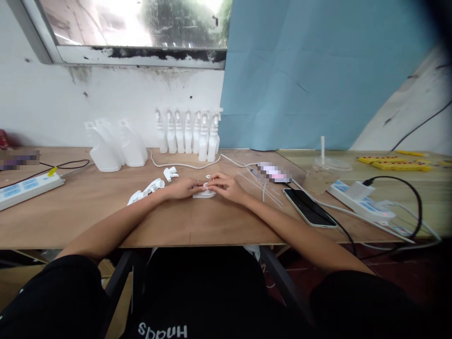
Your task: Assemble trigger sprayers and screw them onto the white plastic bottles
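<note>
Both of my hands rest on the wooden table [88, 212] around a white spray-trigger head [204, 192]. My left hand [183, 188] holds its left end with closed fingers. My right hand [228, 186] pinches its right end from above. Two more white trigger heads lie to the left: one [146, 190] beside my left wrist, one [170, 173] slightly farther back. Thin white dip tubes [263, 186] lie just right of my right hand.
Several assembled white spray bottles [189, 134] and capless white bottles [115, 146] stand along the back wall. A phone [310, 207], a plastic cup with a straw [323, 172], two power strips [21, 188] [363, 202] with cables, and yellow parts [395, 163] also lie on the table.
</note>
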Motion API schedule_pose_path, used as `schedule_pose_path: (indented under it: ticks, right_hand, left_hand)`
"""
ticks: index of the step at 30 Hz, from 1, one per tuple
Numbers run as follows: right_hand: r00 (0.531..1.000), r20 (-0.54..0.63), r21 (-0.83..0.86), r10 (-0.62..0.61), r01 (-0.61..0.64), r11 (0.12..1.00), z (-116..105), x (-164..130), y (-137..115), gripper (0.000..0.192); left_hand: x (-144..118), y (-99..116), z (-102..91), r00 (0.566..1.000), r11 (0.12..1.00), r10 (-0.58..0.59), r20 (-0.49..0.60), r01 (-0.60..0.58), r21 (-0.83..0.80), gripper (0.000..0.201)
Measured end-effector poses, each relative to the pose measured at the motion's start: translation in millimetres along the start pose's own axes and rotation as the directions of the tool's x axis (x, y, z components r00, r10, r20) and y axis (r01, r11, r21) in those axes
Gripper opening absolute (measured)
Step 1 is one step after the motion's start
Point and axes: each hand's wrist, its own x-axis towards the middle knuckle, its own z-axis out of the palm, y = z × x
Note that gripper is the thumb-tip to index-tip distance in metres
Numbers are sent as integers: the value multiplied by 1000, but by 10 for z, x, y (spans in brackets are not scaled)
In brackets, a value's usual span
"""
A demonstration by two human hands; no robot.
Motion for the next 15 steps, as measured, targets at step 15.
schedule_pose_path:
  ticks: [15]
  right_hand:
    - [971, 235, -85, 52, -33, 996, -32, -27, 20, 35]
  left_hand:
    - [-56, -24, -23, 991, 991, 110, -80, -103, 86, 34]
